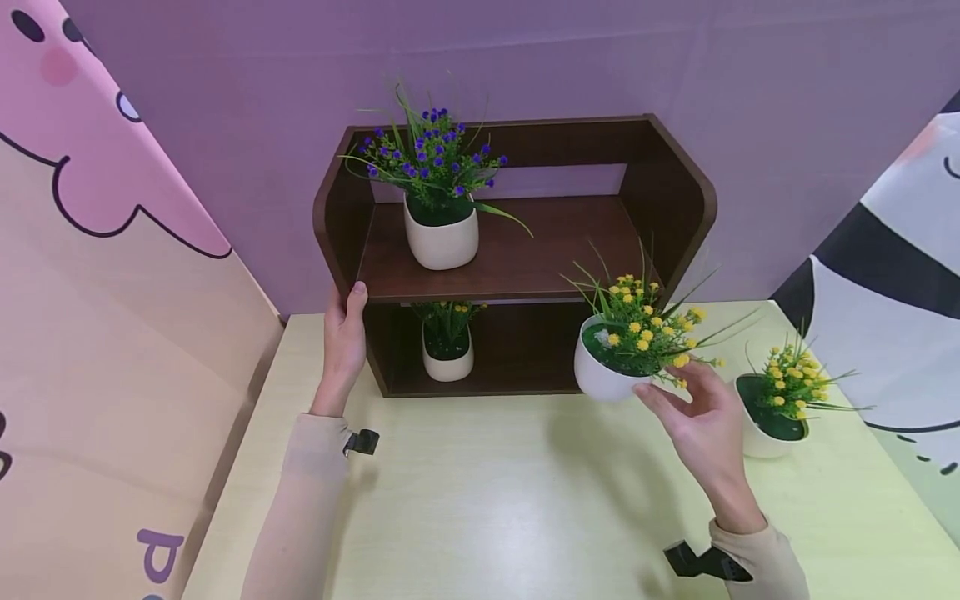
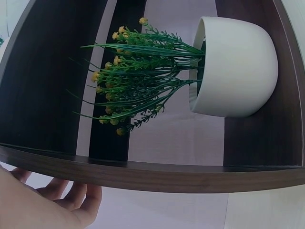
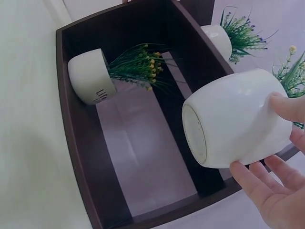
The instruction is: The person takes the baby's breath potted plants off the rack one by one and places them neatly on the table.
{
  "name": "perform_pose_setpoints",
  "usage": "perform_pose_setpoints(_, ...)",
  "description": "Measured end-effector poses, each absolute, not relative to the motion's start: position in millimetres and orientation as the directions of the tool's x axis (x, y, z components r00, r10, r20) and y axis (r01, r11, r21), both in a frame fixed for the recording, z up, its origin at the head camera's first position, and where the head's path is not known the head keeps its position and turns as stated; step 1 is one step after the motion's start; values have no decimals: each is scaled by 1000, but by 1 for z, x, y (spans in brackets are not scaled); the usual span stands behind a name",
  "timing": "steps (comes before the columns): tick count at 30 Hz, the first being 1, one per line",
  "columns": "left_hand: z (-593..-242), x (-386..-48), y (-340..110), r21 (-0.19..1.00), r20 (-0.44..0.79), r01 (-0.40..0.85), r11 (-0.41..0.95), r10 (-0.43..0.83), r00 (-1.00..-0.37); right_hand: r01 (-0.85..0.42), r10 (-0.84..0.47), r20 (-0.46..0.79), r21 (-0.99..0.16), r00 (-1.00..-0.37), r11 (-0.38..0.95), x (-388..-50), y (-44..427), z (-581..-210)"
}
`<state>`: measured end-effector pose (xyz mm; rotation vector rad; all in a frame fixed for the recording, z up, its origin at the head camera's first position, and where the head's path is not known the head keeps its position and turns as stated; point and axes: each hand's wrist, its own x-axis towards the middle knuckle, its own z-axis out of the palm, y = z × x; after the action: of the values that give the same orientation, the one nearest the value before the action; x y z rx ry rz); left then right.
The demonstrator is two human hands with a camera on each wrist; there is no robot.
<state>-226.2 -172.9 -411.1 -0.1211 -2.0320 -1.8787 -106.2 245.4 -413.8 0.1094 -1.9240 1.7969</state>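
Held pot (image 1: 607, 379), shelf edge (image 1: 495, 296) behind, roomy tabletop (image 1: 480, 483)

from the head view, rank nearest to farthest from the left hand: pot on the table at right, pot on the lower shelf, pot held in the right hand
1. Lower-shelf pot, inside the shelf, just right of the left hand.
2. Held pot, in the right hand, near the shelf's right end.
3. Table pot, farthest right, beyond the right hand.

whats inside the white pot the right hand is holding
The white pot in the right hand holds a yellow-flowered plant rising from a green surface. Whatever lies beneath that surface is covered and cannot be seen.
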Motion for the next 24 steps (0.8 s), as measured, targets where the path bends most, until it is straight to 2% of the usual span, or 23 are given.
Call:
perform_pose_setpoints(12, -410, -227, -172, 944, 330, 318, 92, -189, -925, -292, 312, 342, -936, -886, 198, -101, 259, -428)
perform_pose_setpoints(24, -411, -228, -174, 944, 330, 318, 90, -190, -925, -286, 371, 309, -951, -876, 116, -94, 274, -450)
